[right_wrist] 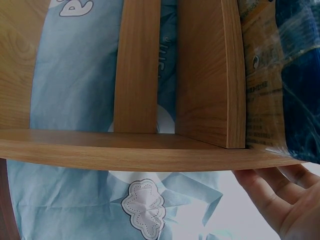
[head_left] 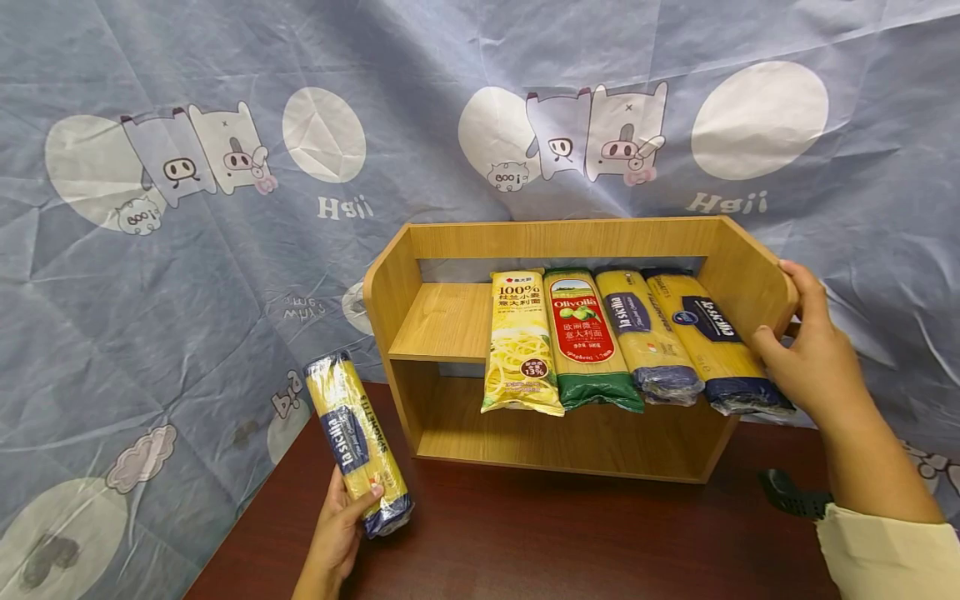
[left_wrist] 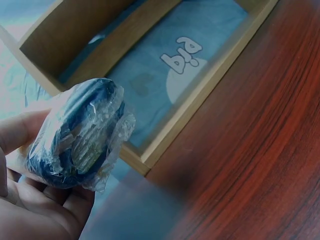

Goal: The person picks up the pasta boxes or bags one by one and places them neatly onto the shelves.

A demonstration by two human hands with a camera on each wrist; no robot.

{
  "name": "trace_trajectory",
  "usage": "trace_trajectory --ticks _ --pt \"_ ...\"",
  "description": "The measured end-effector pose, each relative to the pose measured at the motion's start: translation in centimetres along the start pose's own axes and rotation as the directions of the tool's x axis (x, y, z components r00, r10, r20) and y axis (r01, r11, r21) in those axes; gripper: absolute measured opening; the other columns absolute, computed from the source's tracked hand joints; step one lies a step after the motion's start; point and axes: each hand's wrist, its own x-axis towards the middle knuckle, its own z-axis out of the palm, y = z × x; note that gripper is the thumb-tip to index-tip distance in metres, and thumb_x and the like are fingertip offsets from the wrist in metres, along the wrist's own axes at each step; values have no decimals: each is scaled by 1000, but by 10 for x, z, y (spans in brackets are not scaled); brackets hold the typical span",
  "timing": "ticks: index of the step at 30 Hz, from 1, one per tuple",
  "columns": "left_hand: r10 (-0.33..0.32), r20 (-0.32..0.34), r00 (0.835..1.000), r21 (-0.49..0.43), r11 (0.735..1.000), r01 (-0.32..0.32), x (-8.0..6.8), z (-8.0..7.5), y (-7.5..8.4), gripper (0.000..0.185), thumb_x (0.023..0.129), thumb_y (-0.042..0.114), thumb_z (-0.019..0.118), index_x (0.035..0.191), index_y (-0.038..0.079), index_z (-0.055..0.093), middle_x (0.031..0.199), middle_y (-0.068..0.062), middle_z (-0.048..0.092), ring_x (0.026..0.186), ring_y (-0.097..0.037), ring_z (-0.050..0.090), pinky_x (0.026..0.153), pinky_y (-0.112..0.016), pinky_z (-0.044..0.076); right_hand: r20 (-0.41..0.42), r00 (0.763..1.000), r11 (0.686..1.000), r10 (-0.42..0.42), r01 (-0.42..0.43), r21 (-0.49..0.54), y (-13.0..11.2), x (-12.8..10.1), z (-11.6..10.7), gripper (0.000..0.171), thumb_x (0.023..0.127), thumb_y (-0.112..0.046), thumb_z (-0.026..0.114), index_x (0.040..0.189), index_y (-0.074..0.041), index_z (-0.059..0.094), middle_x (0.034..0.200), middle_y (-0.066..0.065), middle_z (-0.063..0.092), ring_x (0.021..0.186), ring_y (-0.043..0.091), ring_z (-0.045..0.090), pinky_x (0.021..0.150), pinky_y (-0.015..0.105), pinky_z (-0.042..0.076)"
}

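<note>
My left hand (head_left: 341,533) grips the lower end of a yellow and blue spaghetti pack (head_left: 356,442), held upright at the table's left, left of the wooden shelf (head_left: 442,321). The left wrist view shows the pack's crinkled blue end (left_wrist: 80,135) resting in my palm (left_wrist: 35,215). Several pasta packs lie side by side on the shelf's upper board: a yellow one (head_left: 519,342), a red and green one (head_left: 588,337), and two yellow and blue ones (head_left: 645,333) (head_left: 712,337). My right hand (head_left: 806,350) holds the shelf's right side panel (head_left: 750,279), fingers (right_wrist: 270,187) under its edge.
The shelf stands on a dark red-brown table (head_left: 562,533) against a blue cartoon-print cloth (head_left: 187,250). The upper board's left part (head_left: 442,321) and the lower compartment (head_left: 570,437) hold nothing. A black object (head_left: 791,493) lies on the table near my right wrist.
</note>
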Motion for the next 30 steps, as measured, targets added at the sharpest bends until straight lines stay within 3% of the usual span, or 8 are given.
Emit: trace_trajectory --ticks 14,21,30 --pt "99 -25 995 50 994 -97 -13 21 26 79 94 -9 59 158 20 22 116 4 73 102 -13 72 82 -32 61 0 1000 1000 -15 15 6 0 0 0 83 95 -17 55 161 -39 9 139 42 47 114 63 54 56 8 32" --pt "93 -37 995 44 995 -91 -22 28 39 77 95 -8 59 156 21 24 119 4 71 105 -13 71 86 -33 60 7 1000 1000 -11 11 11 0 0 0 83 95 -17 55 161 -41 9 140 41 46 115 64 54 56 7 32" --pt "129 10 992 23 991 -129 -33 41 54 76 93 -11 58 156 17 24 122 3 69 108 -13 70 88 -33 60 5 1000 1000 -5 5 7 1 0 1 84 95 -17 55 161 -41 8 140 41 46 115 63 54 56 8 32"
